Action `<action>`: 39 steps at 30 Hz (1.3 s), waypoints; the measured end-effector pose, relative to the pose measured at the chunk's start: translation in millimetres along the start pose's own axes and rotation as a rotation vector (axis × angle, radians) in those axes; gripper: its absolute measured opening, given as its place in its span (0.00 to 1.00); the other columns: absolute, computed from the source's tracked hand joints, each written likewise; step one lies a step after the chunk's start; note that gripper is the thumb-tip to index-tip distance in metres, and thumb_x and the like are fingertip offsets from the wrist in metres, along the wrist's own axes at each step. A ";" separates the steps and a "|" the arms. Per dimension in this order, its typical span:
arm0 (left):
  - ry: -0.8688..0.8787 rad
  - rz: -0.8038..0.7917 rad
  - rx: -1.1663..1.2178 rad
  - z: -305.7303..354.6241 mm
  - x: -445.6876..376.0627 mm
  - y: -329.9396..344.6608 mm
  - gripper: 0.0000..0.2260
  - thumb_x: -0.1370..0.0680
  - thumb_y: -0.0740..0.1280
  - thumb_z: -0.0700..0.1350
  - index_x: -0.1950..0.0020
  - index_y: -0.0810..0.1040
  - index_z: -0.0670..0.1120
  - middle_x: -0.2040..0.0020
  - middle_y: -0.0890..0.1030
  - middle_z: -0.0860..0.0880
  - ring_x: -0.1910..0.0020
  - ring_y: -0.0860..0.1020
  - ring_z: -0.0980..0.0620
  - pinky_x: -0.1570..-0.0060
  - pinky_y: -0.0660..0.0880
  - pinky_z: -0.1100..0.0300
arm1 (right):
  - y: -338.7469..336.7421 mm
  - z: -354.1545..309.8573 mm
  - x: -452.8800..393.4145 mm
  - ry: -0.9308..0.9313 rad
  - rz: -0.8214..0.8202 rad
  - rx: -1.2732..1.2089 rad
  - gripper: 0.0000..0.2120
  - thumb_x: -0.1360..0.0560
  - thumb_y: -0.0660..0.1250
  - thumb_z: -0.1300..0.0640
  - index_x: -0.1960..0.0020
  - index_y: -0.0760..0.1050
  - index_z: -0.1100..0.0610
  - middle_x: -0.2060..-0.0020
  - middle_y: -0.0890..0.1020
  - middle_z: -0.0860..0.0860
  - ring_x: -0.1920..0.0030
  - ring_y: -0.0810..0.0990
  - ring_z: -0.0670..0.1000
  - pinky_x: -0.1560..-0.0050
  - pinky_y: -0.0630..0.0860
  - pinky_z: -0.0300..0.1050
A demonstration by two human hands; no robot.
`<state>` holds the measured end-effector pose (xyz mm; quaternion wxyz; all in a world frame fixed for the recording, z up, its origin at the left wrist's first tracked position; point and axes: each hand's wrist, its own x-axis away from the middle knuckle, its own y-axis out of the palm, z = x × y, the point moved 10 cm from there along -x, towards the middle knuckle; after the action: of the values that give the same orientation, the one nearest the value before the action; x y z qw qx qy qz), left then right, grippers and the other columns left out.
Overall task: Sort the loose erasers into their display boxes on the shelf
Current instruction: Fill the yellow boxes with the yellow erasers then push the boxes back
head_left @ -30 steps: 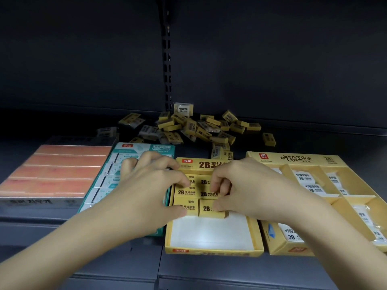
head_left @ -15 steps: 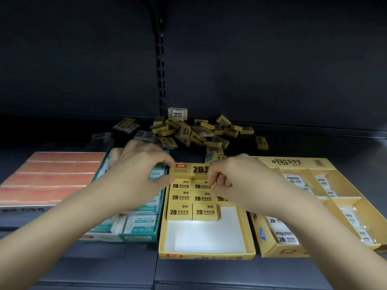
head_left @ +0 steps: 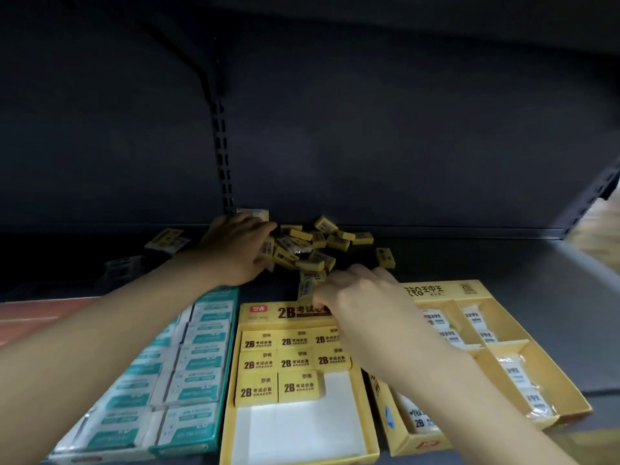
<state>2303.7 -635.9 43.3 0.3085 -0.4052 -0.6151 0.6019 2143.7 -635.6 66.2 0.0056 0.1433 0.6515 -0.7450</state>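
— Dark metal shelf (head_left: 503,263), a dim back panel behind it. What sits nearest?

— Three display boxes along the front edge. The yellow 2B box (head_left: 231,431) in the middle holds eight erasers in three rows at its far end; the near half shows bare white floor. To its left is the teal box (head_left: 188,444), which looks full. To its right is the divided yellow box (head_left: 567,394), with a few wrapped erasers in its compartments.

— So how far along?

— I judge under halfway for the 2B box, and the loose pile (head_left: 308,250) at the back of the shelf is large, with strays out to its left and right.

— And the hands?

— The right hand (head_left: 362,297) hovers over the far rim of the 2B box, grip curled and pressed together beside an eraser standing on end at the pile's near edge; whether it pinches anything I cannot tell. The left hand (head_left: 235,250) lies on the pile's left side, fingers curled into the erasers; I cannot tell if it grips one.

— What differs from half a second ago?

— Both hands were then at the rows in the box; now they have left it, the left reaching furthest.
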 end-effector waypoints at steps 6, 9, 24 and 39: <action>0.066 -0.090 -0.049 4.2 -10.2 19.9 0.27 0.20 0.56 0.51 0.24 0.50 0.50 0.24 0.53 0.52 0.25 0.48 0.53 0.29 0.42 0.53 | -7.5 7.6 -9.0 0.021 0.189 0.036 0.13 0.41 0.66 0.64 0.59 0.82 0.55 0.64 0.83 0.51 0.58 0.82 0.55 0.59 0.77 0.47; 0.089 -0.076 -0.027 5.2 -11.1 18.3 0.24 0.20 0.56 0.51 0.24 0.54 0.51 0.24 0.57 0.52 0.26 0.52 0.55 0.30 0.41 0.54 | -2.2 8.0 -20.1 -0.005 0.204 0.090 0.21 0.33 0.50 0.62 0.58 0.82 0.55 0.60 0.84 0.51 0.53 0.82 0.55 0.55 0.77 0.48; -0.001 0.205 0.046 -34.8 43.4 -33.0 0.25 0.26 0.64 0.61 0.31 0.65 0.59 0.33 0.71 0.57 0.36 0.68 0.55 0.43 0.51 0.58 | 47.4 0.8 -107.2 -0.372 -0.121 0.323 0.27 0.23 0.61 0.59 0.26 0.59 0.50 0.27 0.64 0.47 0.27 0.57 0.52 0.31 0.56 0.50; -0.087 0.338 0.132 -51.3 80.5 -35.6 0.27 0.32 0.70 0.63 0.37 0.73 0.53 0.39 0.77 0.55 0.40 0.73 0.51 0.44 0.55 0.58 | 62.9 6.7 -118.1 -0.239 -0.066 0.183 0.29 0.23 0.63 0.54 0.26 0.58 0.49 0.32 0.70 0.52 0.30 0.64 0.55 0.31 0.58 0.49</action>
<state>2304.9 -538.9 74.2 0.2019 -0.4555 -0.5102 0.7011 2267.9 -672.7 32.1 0.0455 0.0321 0.5800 -0.8127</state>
